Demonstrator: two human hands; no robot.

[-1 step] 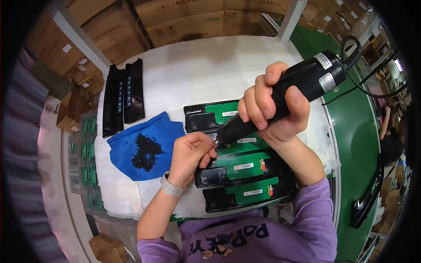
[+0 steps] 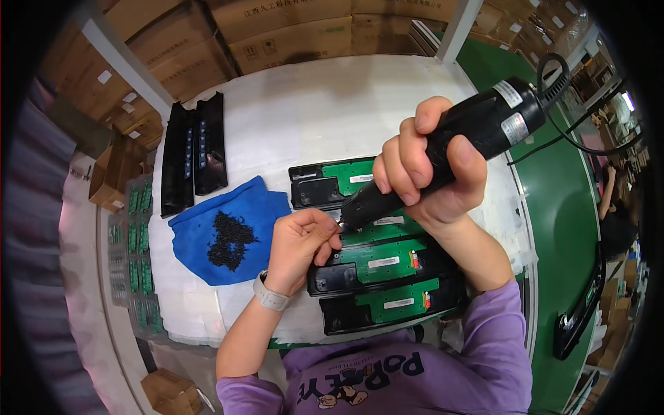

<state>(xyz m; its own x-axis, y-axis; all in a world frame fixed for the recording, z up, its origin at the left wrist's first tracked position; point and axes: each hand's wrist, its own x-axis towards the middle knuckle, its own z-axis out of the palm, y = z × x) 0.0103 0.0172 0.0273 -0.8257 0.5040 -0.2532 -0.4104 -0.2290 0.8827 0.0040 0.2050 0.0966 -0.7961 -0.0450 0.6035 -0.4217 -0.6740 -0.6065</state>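
My right hand [image 2: 432, 162] is wrapped round a black corded electric screwdriver [image 2: 477, 117], which slants down and left to its tip. At that tip, the thumb and fingers of my left hand [image 2: 308, 238] are pinched together; whatever they hold is too small to make out. Beneath both hands lie several black housings [image 2: 333, 280] in a column, each carrying a green circuit board [image 2: 384, 252] with a white label. My hands partly cover the second one from the far end. Left of my left hand, a pile of small black screws [image 2: 232, 242] rests on a blue cloth [image 2: 194, 228].
Two long black panels [image 2: 211, 149] with small blue-white parts lie at the table's far left. Green boards in clear trays [image 2: 142, 238] stand beyond the left edge. Cardboard boxes [image 2: 290, 41] line the back. The screwdriver's cable [image 2: 588, 149] runs off right, over a green surface [image 2: 553, 194].
My right hand and the screwdriver have shifted very slightly to the left. My left hand keeps its place at the tip.
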